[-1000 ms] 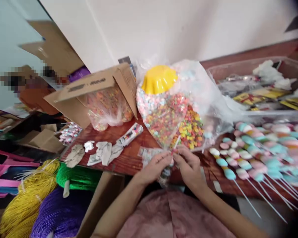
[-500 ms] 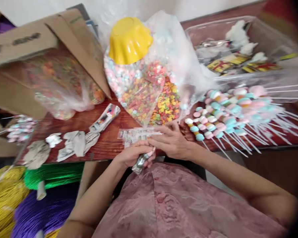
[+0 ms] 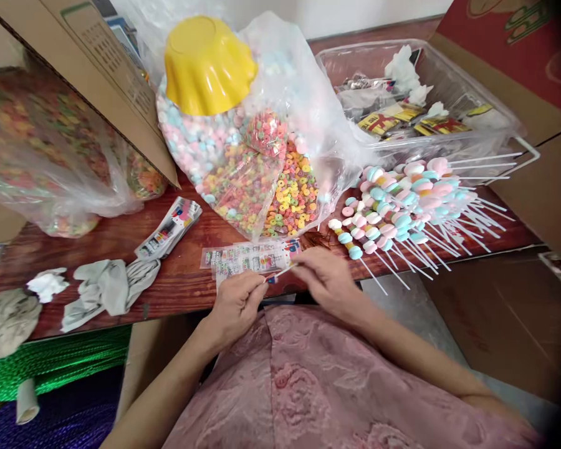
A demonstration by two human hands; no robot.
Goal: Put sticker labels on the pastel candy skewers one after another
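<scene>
My left hand is closed around a printed plastic wrapper, of which only a small blue and red end shows. From that end a thin white stick reaches to my right hand, whose fingers pinch it. What lies inside the wrapper is hidden by my left hand. Just beyond both hands, flat printed clear sleeves lie overlapping on the table. To the right is a pile of marshmallow skewers in pink, blue and white, their sticks pointing toward me.
Behind the sleeves stands a bag of marshmallows and ring candies, topped by a yellow bowl. A clear plastic bin is at the back right. Leftward lie a stack of printed sleeves, grey cloth gloves and a cardboard box.
My right hand has drawn slightly away from my left, exposing the white stick between them. The left hand has turned, hiding most of the wrapper. The camera view has shifted right.
</scene>
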